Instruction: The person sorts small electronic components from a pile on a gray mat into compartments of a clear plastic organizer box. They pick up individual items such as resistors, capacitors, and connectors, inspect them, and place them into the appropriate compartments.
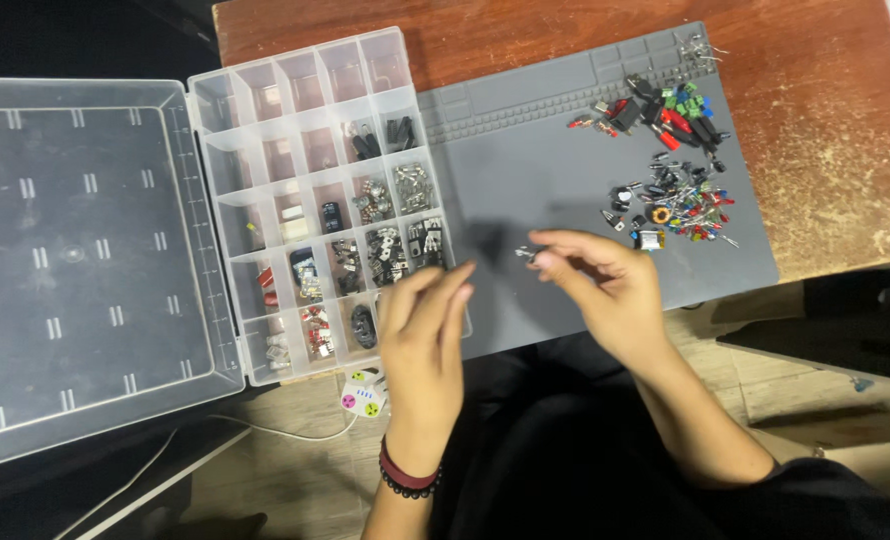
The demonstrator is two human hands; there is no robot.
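Far left, one clear lid (75, 260) lies flung open beside its tray (315, 200); the upper cells sit bare, the lower ones hold small metal and black parts. The left hand (423, 335) hovers by the tray's corner, fingers loose, holding nothing. The right hand (605, 285) pinches one tiny part (525, 254) over the grey mat (545, 170). A heap (670, 165) of mixed parts lies far right.

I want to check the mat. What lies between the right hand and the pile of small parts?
In the head view, only bare grey mat lies between the right hand and the pile of small parts.
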